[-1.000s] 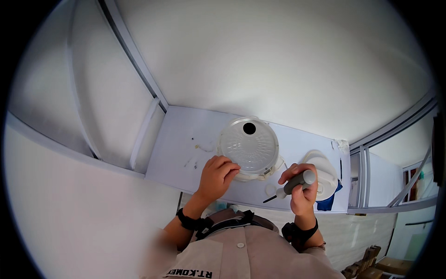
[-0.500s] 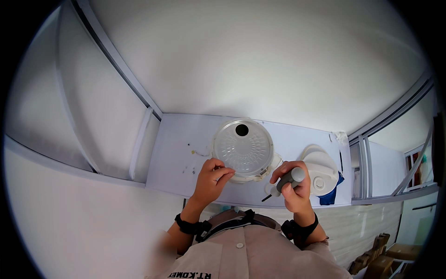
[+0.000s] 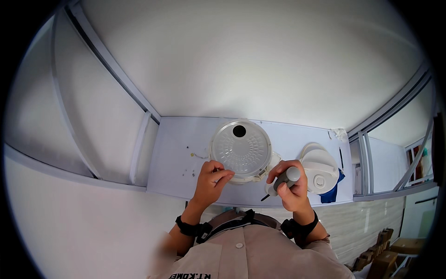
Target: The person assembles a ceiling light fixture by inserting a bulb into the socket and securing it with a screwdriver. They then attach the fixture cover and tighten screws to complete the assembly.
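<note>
Resting near the middle of the pale surface, a round, ribbed, translucent lid with a dark hole at its twelve o'clock is being worked on. Its rim at about seven o'clock is being touched by the left hand, whose fingers are being curled in, pinched at the edge rather than spread; whether anything small is being held between them cannot be told. A screwdriver with a grey handle is being gripped by the right hand, closed fully round it, at the lid's four o'clock, its dark tip being pointed down toward the surface's near edge.

The lid is being judged light, stiff and thin, probably somewhat brittle at the ribs and smooth enough to slide, so it is best taken by the thicker outer rim. A white domed housing is lying at three o'clock, with something blue partly covered beneath it. Small specks at nine o'clock are too tiny to identify, and whatever is lying under the lid is being hidden.
</note>
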Demonstrator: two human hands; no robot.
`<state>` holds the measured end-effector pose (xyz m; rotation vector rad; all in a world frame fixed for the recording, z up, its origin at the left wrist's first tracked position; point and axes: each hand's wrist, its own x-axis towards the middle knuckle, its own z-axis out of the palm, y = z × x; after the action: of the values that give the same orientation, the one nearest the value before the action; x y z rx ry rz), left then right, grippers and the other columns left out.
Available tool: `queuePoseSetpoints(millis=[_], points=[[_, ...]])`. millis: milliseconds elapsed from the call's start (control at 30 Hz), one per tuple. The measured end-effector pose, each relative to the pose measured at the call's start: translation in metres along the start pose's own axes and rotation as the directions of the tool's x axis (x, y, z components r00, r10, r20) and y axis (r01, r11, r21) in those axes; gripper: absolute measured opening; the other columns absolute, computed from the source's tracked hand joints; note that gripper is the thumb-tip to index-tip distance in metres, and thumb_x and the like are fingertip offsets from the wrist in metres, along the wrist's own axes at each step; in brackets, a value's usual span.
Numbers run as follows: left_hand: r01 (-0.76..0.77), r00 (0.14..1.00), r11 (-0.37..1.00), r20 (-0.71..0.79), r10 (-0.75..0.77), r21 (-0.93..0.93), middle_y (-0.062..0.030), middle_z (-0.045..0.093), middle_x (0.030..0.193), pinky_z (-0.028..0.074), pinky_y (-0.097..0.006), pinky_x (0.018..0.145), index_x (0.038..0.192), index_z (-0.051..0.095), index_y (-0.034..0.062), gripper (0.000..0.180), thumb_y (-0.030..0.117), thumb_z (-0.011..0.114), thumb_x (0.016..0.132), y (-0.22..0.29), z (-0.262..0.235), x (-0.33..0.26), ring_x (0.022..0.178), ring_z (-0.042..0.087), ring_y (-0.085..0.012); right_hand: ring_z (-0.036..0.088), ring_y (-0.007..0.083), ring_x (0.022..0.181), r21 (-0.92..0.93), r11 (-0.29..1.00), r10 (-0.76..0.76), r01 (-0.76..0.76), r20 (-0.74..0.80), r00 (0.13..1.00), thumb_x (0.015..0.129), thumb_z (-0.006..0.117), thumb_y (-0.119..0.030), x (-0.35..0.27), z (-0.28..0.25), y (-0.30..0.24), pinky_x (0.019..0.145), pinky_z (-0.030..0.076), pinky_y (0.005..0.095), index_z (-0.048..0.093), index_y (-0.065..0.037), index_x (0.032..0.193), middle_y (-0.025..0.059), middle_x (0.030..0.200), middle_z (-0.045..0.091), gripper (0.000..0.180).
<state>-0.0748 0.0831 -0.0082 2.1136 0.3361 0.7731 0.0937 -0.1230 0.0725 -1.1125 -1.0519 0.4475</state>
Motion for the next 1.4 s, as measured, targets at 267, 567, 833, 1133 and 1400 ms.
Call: queuePoseSetpoints(millis=[267, 567, 833, 1133, 1400], points=[[-0.043, 0.999, 0.996, 0.019, 0.042, 0.072, -0.0019, 0.059, 0.095, 0.047, -0.034, 0.073, 0.095, 0.082, 0.0101, 0.008, 0.009, 0.083, 0.087, 0.001, -0.003, 0.001, 0.087, 0.055, -0.0213, 0.067, 0.0196, 0.091, 0.022, 1.000, 0.013, -0.013, -0.010, 1.000, 0.100, 0.075, -0.035, 0.000, 0.002, 0.000, 0.077, 0.052, 0.0337, 0.052, -0.002, 0.121, 0.0118, 0.103, 0.065, 0.046], [-0.052, 0.999, 0.991, 0.011, 0.051, 0.124, -0.0021, 0.061, 0.094, 0.049, -0.034, 0.072, 0.094, 0.083, 0.0108, 0.008, 0.010, 0.083, 0.087, 0.009, -0.003, 0.004, 0.086, 0.057, -0.0215, 0.067, 0.0194, 0.092, 0.005, 1.000, 0.010, -0.010, 0.008, 1.000, 0.101, 0.074, -0.035, 0.000, 0.001, 0.001, 0.077, 0.052, 0.0330, 0.051, -0.002, 0.122, 0.0117, 0.102, 0.066, 0.045], [-0.083, 0.997, 0.986, 0.004, 0.083, 0.147, -0.0022, 0.061, 0.096, 0.050, -0.035, 0.075, 0.096, 0.082, 0.0102, 0.011, 0.009, 0.084, 0.085, 0.010, -0.002, 0.002, 0.088, 0.057, -0.0225, 0.067, 0.0197, 0.093, -0.116, 0.981, -0.169, 0.158, -0.087, 0.982, 0.095, 0.077, -0.052, 0.013, 0.009, -0.001, 0.078, 0.053, 0.0328, 0.046, -0.003, 0.133, 0.0153, 0.107, 0.069, 0.069], [-0.084, 0.996, 0.989, -0.017, 0.087, 0.119, -0.0030, 0.060, 0.098, 0.049, -0.036, 0.079, 0.098, 0.082, 0.0103, 0.014, 0.008, 0.084, 0.084, 0.009, -0.001, 0.000, 0.091, 0.057, -0.0244, 0.073, 0.0235, 0.092, -0.225, 0.952, -0.201, 0.206, 0.046, 0.979, 0.090, 0.083, -0.051, 0.036, 0.023, -0.006, 0.080, 0.058, 0.0353, 0.049, -0.006, 0.131, 0.0136, 0.106, 0.074, 0.070], [-0.037, 0.999, 0.995, -0.030, 0.040, 0.094, -0.0025, 0.060, 0.100, 0.049, -0.038, 0.084, 0.097, 0.081, 0.0124, 0.015, 0.011, 0.085, 0.083, 0.006, 0.001, -0.003, 0.093, 0.057, -0.0258, 0.072, 0.0240, 0.089, -0.296, 0.933, -0.178, 0.206, 0.119, 0.977, 0.090, 0.082, -0.051, 0.040, 0.029, -0.001, 0.078, 0.057, 0.0346, 0.048, -0.005, 0.129, 0.0138, 0.106, 0.074, 0.069]])
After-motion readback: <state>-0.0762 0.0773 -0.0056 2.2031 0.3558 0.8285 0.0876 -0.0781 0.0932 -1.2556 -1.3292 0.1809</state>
